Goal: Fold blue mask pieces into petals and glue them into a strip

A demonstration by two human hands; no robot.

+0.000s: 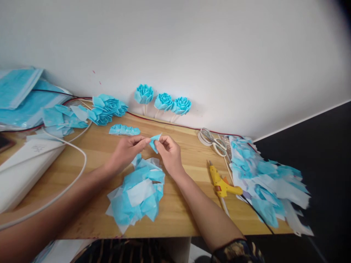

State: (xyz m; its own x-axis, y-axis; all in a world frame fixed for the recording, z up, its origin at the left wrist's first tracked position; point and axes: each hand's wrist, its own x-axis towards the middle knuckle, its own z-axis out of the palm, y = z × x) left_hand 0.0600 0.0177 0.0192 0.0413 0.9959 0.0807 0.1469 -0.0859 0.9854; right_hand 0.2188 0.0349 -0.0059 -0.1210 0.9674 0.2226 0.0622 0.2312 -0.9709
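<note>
My left hand point(126, 150) and my right hand point(169, 152) meet over the wooden table point(90, 215), both pinching a small folded blue paper piece point(155, 141) between fingertips. Just below the hands lies a loose pile of blue and white paper squares point(138, 193). A row of folded blue petals point(124, 129) lies a little beyond my left hand.
Three blue paper flowers on sticks point(163, 100) lean on the wall, with a larger flower point(105, 108) to their left. A yellow glue gun point(222, 184), scissors point(212, 140) and a heap of paper scraps point(264, 180) lie right. A white device point(23, 166) and cable point(72, 175) lie left.
</note>
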